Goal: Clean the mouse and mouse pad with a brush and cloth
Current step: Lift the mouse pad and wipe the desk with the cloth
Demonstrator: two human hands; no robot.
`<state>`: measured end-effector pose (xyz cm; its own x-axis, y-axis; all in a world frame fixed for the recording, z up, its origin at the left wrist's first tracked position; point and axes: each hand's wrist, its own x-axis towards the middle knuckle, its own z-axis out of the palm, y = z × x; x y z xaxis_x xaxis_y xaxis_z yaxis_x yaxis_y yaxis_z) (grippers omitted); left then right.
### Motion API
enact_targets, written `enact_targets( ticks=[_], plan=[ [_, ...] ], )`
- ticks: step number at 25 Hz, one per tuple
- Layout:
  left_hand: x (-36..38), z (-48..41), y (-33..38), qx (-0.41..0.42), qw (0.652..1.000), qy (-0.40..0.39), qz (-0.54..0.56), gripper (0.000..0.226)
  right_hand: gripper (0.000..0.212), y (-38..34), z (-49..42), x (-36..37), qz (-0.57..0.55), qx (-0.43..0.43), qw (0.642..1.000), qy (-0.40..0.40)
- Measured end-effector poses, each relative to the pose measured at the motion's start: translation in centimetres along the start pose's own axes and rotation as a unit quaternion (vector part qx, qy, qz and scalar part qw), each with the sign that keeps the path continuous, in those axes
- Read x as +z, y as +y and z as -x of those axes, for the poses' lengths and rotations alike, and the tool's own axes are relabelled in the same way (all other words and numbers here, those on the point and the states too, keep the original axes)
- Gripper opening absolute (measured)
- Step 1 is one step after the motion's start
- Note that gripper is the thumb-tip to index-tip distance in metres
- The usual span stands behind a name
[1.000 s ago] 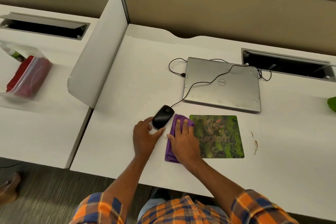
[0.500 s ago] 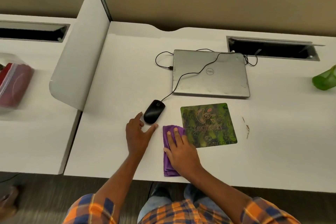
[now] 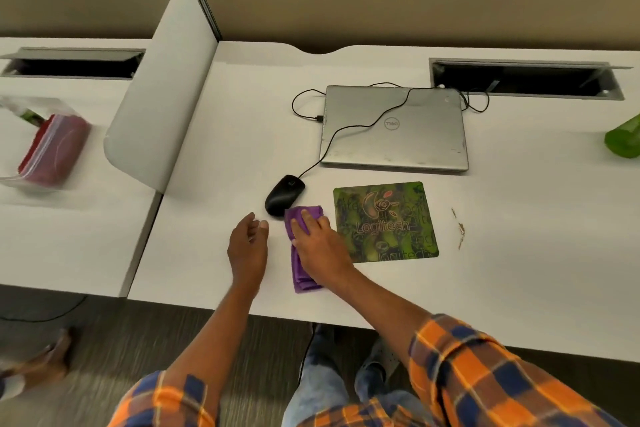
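Note:
A black wired mouse [image 3: 284,195] lies on the white desk [image 3: 519,253], left of a green Logitech mouse pad [image 3: 384,222]. A folded purple cloth [image 3: 300,274] lies between them, its far end touching the mouse. My right hand [image 3: 320,246] presses flat on the cloth with fingers spread. My left hand [image 3: 247,250] hovers just left of the cloth and below the mouse, fingers loosely curled, holding nothing. No brush is in view.
A closed silver laptop [image 3: 394,128] sits behind the pad, the mouse cable running over it. A green bottle [image 3: 623,140] is at the right edge. A grey divider [image 3: 159,90] stands to the left, a red pouch in a plastic bag [image 3: 52,152] beyond. Brown crumbs [image 3: 460,229] lie right of the pad.
My left hand has let go of the mouse and drawn back toward me. My right hand slid the cloth toward me, then back up against the mouse.

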<state>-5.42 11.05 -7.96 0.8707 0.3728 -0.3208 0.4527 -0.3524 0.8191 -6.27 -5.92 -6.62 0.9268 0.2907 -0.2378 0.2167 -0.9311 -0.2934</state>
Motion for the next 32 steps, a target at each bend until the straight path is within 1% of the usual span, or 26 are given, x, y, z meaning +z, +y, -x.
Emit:
enact_targets(
  ticks=[2,4,6,7,9,10,12,13,15,16,17,20,23,26,29,32],
  plan=[
    [-0.2,0.8,-0.2,-0.004,1.0,0.003,-0.002,0.047,0.068,-0.3,1.3,1.6,0.026,-0.038,0.999,0.0],
    [0.0,1.6,-0.4,-0.013,1.0,0.008,0.006,0.048,0.075,0.5,4.5,3.0,0.042,-0.084,0.996,0.0],
    [0.6,2.3,-0.2,-0.01,1.0,0.025,-0.01,0.045,0.082,2.2,7.5,3.8,0.045,-0.1,0.994,-0.001],
    [1.2,2.9,0.1,0.008,0.999,0.038,-0.028,0.042,0.082,3.1,9.0,4.0,0.044,-0.098,0.994,0.004],
    [3.0,4.4,0.5,0.088,0.992,0.048,-0.076,0.037,0.083,5.3,11.8,4.4,0.043,-0.089,0.995,0.017],
    [4.2,5.3,0.8,0.136,0.985,0.036,-0.103,0.036,0.085,6.5,13.2,4.6,0.043,-0.086,0.995,0.024],
    [6.9,7.3,1.5,0.209,0.964,-0.023,-0.162,0.037,0.093,9.2,15.9,4.9,0.038,-0.07,0.996,0.032],
    [8.3,8.2,1.8,0.241,0.949,-0.06,-0.195,0.039,0.096,10.5,17.2,5.0,0.037,-0.058,0.997,0.039],
    [11.0,9.9,2.5,0.311,0.907,-0.122,-0.255,0.041,0.099,13.1,19.5,4.8,0.033,-0.03,0.998,0.052],
    [12.2,10.6,2.9,0.335,0.89,-0.144,-0.275,0.041,0.1,14.1,20.3,4.8,0.03,-0.018,0.998,0.056],
    [13.3,11.2,3.4,0.345,0.879,-0.158,-0.287,0.042,0.1,14.9,20.8,4.7,0.027,-0.009,0.998,0.059],
    [16.3,12.5,5.4,0.358,0.871,-0.171,-0.289,0.041,0.091,15.4,21.2,5.0,0.017,-0.008,0.997,0.075],
    [19.0,13.3,7.7,0.383,0.85,-0.201,-0.3,0.037,0.064,14.9,20.9,5.2,0.007,-0.016,0.994,0.112],
    [21.0,14.2,8.7,0.368,0.824,-0.23,-0.363,0.044,0.048,15.1,21.1,5.1,0.017,-0.018,0.991,0.13],
    [22.0,14.8,8.8,0.353,0.816,-0.212,-0.406,0.047,0.039,15.2,21.0,5.2,0.023,-0.023,0.989,0.143],
    [22.4,15.2,8.6,0.364,0.812,-0.19,-0.414,0.033,0.031,15.3,20.9,5.3,0.022,-0.029,0.987,0.157]
  ],
)
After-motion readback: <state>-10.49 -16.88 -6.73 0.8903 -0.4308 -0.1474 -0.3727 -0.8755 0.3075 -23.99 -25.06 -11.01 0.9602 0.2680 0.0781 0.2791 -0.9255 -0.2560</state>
